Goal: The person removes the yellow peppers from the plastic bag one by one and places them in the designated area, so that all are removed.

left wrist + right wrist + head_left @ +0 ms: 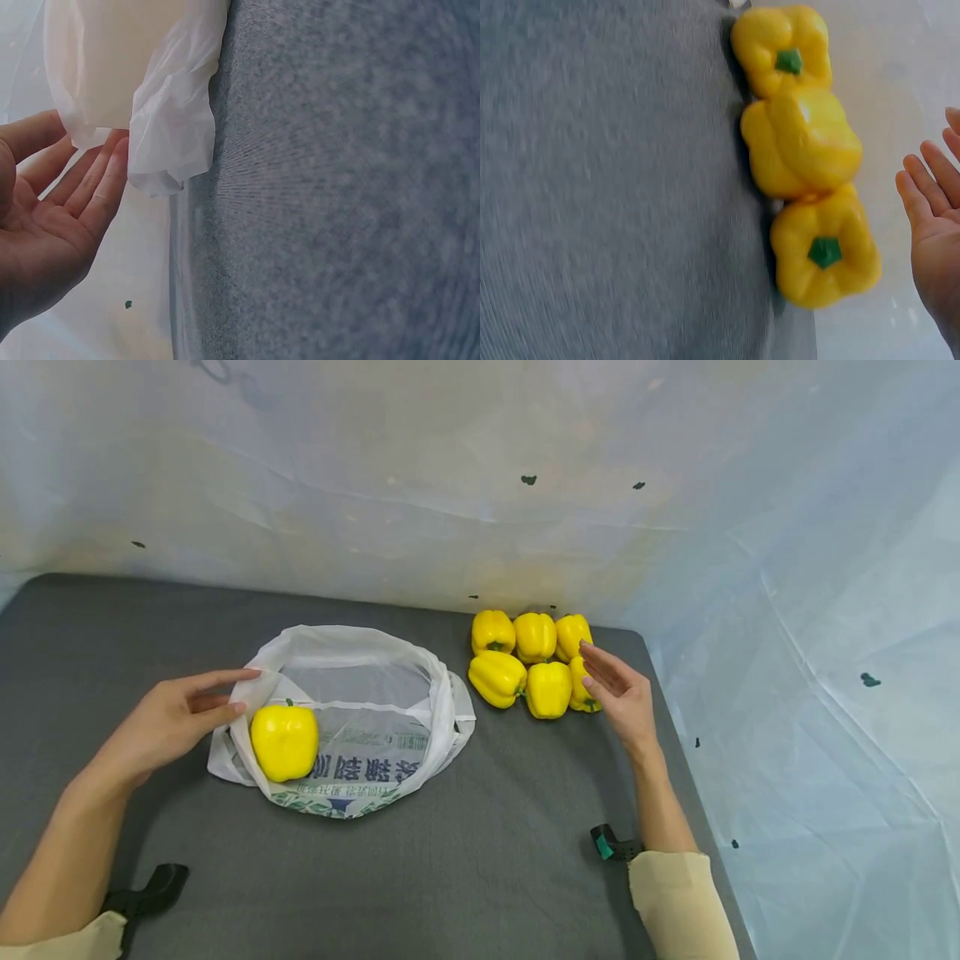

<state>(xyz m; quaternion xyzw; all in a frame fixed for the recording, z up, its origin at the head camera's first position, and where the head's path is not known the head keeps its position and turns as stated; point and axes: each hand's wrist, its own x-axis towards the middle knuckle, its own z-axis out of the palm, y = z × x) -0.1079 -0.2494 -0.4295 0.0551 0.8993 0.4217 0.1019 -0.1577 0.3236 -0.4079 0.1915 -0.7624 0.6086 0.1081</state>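
A white plastic bag (450, 710) lies with its mouth spread wide and printing on its inner side. One yellow bell pepper (285, 743) is inside it, at the left. My left hand (168, 714) touches the bag's left rim with thumb and fingertips, its fingers fairly straight and apart; the left wrist view shows the fingers partly behind the white plastic (176, 112). On the right, my right hand (622, 697) is beside a group of yellow bell peppers (547, 689), fingers extended and nothing held. It partly hides the nearest pepper (581, 685). The right wrist view shows the open palm (937, 232).
The peppers are grouped in two rows near the back right corner of the grey-covered table (487, 852). Pale plastic sheeting (420, 485) hangs behind the table and along its right side. Black wrist mounts (153, 893) are on both forearms.
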